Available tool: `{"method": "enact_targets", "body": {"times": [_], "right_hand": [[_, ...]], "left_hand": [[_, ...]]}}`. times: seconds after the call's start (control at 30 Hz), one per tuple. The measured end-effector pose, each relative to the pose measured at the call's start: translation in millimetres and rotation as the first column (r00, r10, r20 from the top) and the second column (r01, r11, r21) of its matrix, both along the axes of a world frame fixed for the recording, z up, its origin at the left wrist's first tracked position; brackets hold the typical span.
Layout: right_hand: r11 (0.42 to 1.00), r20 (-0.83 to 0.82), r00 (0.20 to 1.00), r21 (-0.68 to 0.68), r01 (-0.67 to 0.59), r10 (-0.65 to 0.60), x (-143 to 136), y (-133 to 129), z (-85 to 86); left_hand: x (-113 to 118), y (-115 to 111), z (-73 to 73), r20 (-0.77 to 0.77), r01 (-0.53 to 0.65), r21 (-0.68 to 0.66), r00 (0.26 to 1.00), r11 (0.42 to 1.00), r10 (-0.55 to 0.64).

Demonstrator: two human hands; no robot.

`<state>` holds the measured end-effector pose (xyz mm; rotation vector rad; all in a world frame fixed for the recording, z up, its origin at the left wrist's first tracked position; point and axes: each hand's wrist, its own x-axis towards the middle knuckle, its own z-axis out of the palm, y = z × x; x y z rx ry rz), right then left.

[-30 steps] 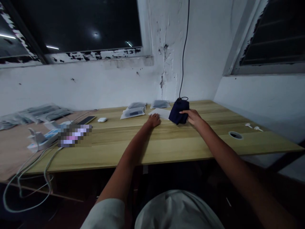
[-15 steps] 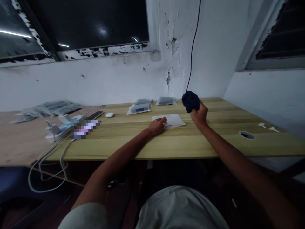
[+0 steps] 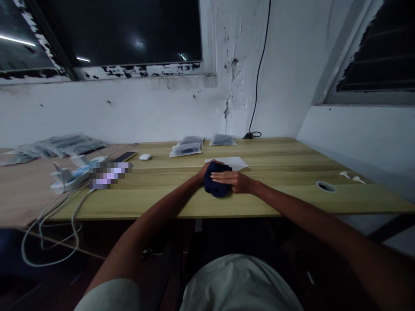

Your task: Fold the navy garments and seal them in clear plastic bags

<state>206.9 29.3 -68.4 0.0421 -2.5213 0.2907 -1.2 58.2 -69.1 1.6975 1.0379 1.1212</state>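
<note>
A bundled dark blue cloth (image 3: 216,190) is between my two hands near the front of the wooden table. My right hand (image 3: 238,180) lies across its right side, the fingers pressed together and stretched over the fabric. My left hand (image 3: 202,170) is at its left and far side, curled round the back edge; most of its fingers are hidden by the cloth. Just behind my hands, a flat white translucent pouch (image 3: 238,163) lies on the table, its near left part covered by them.
Filled translucent pouches (image 3: 186,150) lie at the back, with another pouch (image 3: 222,140) beside them. At left are an earbud case (image 3: 145,157), phones, a power strip (image 3: 69,179) with cables, and a pouch pile (image 3: 61,146). Keys (image 3: 358,179) and a cable hole (image 3: 326,187) are right.
My right hand has brought the dark blue cloth down and left from above the table to my left hand. My left hand has gone from the white pouch's edge to the cloth.
</note>
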Motion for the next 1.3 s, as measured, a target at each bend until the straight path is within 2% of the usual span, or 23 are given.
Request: {"method": "enact_targets", "body": {"times": [0.07, 0.13, 0.2, 0.33, 0.47, 0.57, 0.67, 0.73, 0.8, 0.83, 0.93, 1.0, 1.03, 1.07, 1.13, 1.17, 1.23, 1.3], "right_hand": [[0.988, -0.017, 0.997, -0.138, 0.068, -0.071, 3, 9, -4.2], [0.953, -0.002, 0.987, -0.261, 0.156, -0.162, 7, 17, -6.8], [0.927, 0.021, 0.976, -0.309, 0.213, -0.217, 10, 23, -7.6], [0.941, 0.049, 0.976, -0.259, 0.216, -0.211, 13, 28, -6.7], [0.956, 0.068, 0.974, -0.19, 0.224, -0.215, 15, 36, -6.2], [0.941, 0.061, 0.958, -0.179, 0.287, -0.28, 16, 45, -7.4], [0.921, 0.073, 0.934, -0.156, 0.356, -0.349, 16, 52, -10.7], [0.887, 0.074, 0.896, -0.126, 0.445, -0.439, 13, 53, -13.8], [0.807, 0.074, 0.813, -0.101, 0.582, -0.577, 9, 49, -16.2], [0.746, 0.081, 0.751, -0.087, 0.661, -0.656, 7, 46, -16.5], [0.513, 0.168, 0.506, -0.001, 0.859, -0.846, -1, 35, -12.7], [0.368, 0.254, 0.335, 0.093, 0.925, -0.907, -4, 29, -7.4], [0.316, 0.288, 0.268, 0.134, 0.939, -0.919, -4, 27, -4.7], [0.29, 0.312, 0.229, 0.166, 0.942, -0.922, -4, 25, -2.4], [0.308, 0.315, 0.237, 0.196, 0.931, -0.919, -2, 23, 1.2], [0.35, 0.289, 0.287, 0.195, 0.916, -0.913, -1, 22, 2.4], [0.493, 0.188, 0.462, 0.182, 0.851, -0.867, 2, 19, 4.5], [0.675, 0.082, 0.673, 0.18, 0.716, -0.735, 4, 16, 7.8]], "left_hand": [[-3, 4, 1.7, -0.127, 0.062, 0.139, 0.991, 0.988, -0.044], [-5, 4, 2.2, -0.276, 0.15, 0.274, 0.958, 0.95, -0.072], [-6, 3, 2.9, -0.364, 0.209, 0.337, 0.928, 0.918, -0.078], [-6, -1, 8.0, -0.442, 0.259, 0.383, 0.894, 0.887, -0.07], [-4, -5, 16.1, -0.486, 0.33, 0.458, 0.87, 0.825, -0.078], [2, -7, 19.8, -0.509, 0.382, 0.473, 0.854, 0.794, -0.108], [8, -7, 19.2, -0.505, 0.377, 0.455, 0.855, 0.807, -0.115], [10, -5, 16.5, -0.505, 0.375, 0.454, 0.856, 0.808, -0.114], [13, -4, 12.4, -0.521, 0.4, 0.485, 0.846, 0.778, -0.11], [15, -3, 9.9, -0.531, 0.409, 0.512, 0.842, 0.755, -0.096], [27, -4, 1.6, -0.571, 0.427, 0.594, 0.82, 0.682, -0.016], [36, -6, -3.9, -0.598, 0.432, 0.632, 0.8, 0.644, 0.051], [41, -8, -6.1, -0.61, 0.432, 0.648, 0.788, 0.628, 0.087], [44, -9, -7.7, -0.615, 0.425, 0.665, 0.778, 0.615, 0.128], [47, -12, -8.0, -0.598, 0.378, 0.707, 0.771, 0.597, 0.22], [46, -13, -6.7, -0.578, 0.344, 0.73, 0.772, 0.591, 0.265], [39, -13, -1.5, -0.529, 0.266, 0.769, 0.775, 0.581, 0.345], [28, -10, 5.2, -0.499, 0.194, 0.783, 0.763, 0.59, 0.411]]}}
